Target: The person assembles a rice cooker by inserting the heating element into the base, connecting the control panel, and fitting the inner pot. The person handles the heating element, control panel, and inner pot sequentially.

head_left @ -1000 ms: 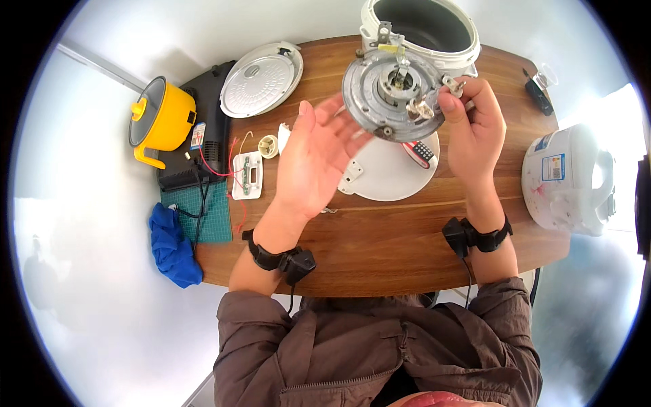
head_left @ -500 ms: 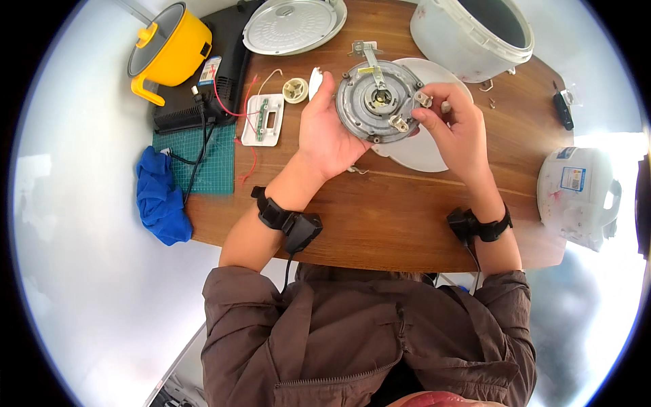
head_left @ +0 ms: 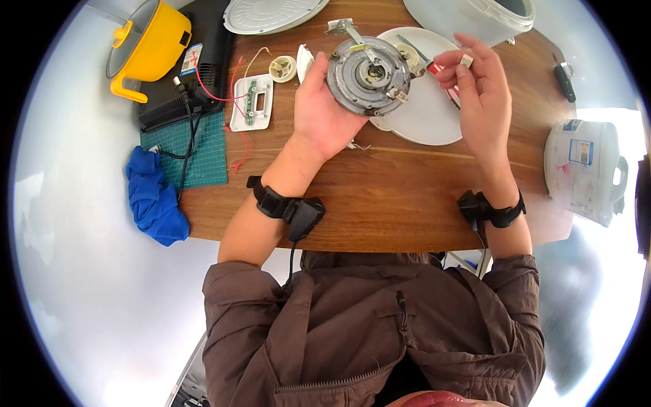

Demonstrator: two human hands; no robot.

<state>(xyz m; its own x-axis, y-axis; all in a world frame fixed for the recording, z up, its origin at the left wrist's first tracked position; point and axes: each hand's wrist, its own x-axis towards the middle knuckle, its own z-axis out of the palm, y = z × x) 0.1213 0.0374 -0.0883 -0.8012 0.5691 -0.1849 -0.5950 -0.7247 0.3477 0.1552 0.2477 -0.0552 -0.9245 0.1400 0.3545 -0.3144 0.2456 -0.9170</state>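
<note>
My left hand [head_left: 324, 122] supports a round grey metal heating plate [head_left: 351, 87] from its left and lower side, thumb along the edge. A metal bracket [head_left: 361, 42] sticks up from the plate's middle, and small terminals [head_left: 399, 95] sit on its right rim. My right hand [head_left: 487, 102] is raised to the right, apart from the plate. Between its thumb and fingertips is a small off-white block [head_left: 466, 61]. Below and behind them lies a flat white disc [head_left: 426, 130]. On the disc rests a tool with red parts [head_left: 435, 69], partly covered by my right hand.
At left are a yellow pot [head_left: 159, 51], a green cutting mat [head_left: 207, 152], a blue cloth [head_left: 152, 200], a white wired panel [head_left: 239, 121] and a round cream part [head_left: 282, 68]. A lid [head_left: 271, 15] and a bucket [head_left: 454, 20] stand behind; a white container [head_left: 580, 173] is right.
My right hand has drawn away from the plate's right rim, moving right and up with the small block. The plate stays in my left hand; the whole view has shifted slightly.
</note>
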